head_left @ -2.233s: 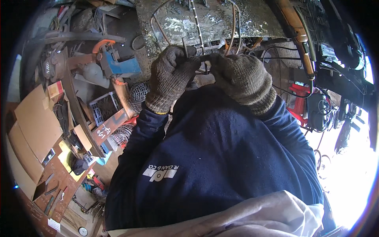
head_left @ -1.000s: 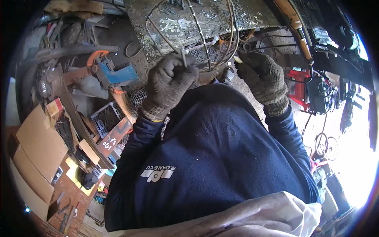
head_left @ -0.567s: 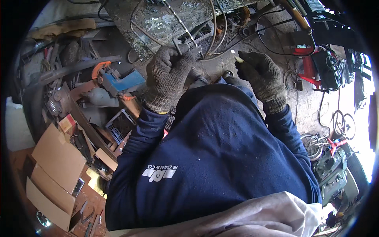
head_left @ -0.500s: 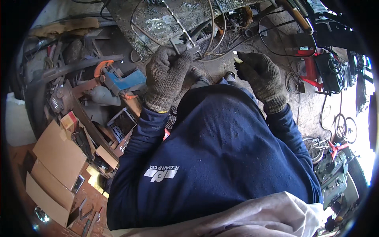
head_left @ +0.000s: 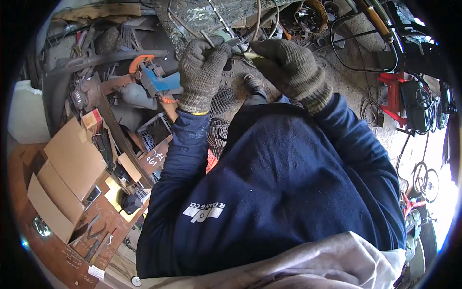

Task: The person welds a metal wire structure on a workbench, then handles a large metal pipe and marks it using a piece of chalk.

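Note:
Both my hands wear brown knitted work gloves. My left hand (head_left: 204, 70) is closed on a small grey metal piece (head_left: 234, 42), whose far end sticks out past the thumb. A short metal rod (head_left: 207, 38) juts up between the fingers of the same hand; I cannot tell if it joins that piece. Pinched in my right hand (head_left: 291, 67) is a small pale yellowish piece (head_left: 252, 55), its kind unclear. Its tip comes close to the metal piece, and whether they touch is hard to see. A narrow light-and-dark banded strip (head_left: 221, 19) runs from the worktop toward my left hand.
Ahead is a stained worktop (head_left: 192, 17) with looping cables. To the left are a blue and orange clamp (head_left: 159, 82), scrap metal and an open cardboard box (head_left: 77, 159). A red stand (head_left: 390, 94), more cables and a bicycle wheel (head_left: 421, 178) are at the right.
My right hand has moved left and up, bringing the yellowish piece beside the metal piece. My left hand keeps its grip. The whole view has shifted slightly.

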The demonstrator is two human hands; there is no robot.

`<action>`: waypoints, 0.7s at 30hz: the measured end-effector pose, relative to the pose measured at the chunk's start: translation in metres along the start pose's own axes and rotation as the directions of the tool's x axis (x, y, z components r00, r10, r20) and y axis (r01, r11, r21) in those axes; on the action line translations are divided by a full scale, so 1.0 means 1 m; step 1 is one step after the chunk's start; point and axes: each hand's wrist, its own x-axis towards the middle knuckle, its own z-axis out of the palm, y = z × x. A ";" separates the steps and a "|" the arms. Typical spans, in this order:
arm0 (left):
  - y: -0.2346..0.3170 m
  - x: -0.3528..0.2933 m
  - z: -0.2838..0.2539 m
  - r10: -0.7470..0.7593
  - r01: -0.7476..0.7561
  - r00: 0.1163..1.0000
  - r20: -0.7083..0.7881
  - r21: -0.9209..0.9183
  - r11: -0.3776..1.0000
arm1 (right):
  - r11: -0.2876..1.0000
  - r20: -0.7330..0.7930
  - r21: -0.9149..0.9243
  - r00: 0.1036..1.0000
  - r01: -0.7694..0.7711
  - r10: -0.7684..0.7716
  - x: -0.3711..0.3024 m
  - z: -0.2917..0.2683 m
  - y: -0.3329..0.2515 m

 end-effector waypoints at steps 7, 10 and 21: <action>0.002 -0.001 0.000 0.088 -0.087 0.996 -0.019 0.026 0.996 | 0.996 -0.024 0.038 0.996 -0.083 0.084 0.011 0.014 -0.004; -0.004 -0.002 -0.001 0.062 -0.060 0.998 -0.014 0.065 0.996 | 0.996 0.051 0.008 0.995 -0.089 0.089 0.014 0.008 -0.016; -0.002 0.002 0.002 -0.022 0.025 1.000 0.019 -0.173 0.985 | 0.944 -0.059 -0.289 0.982 0.157 -0.181 0.013 0.014 -0.003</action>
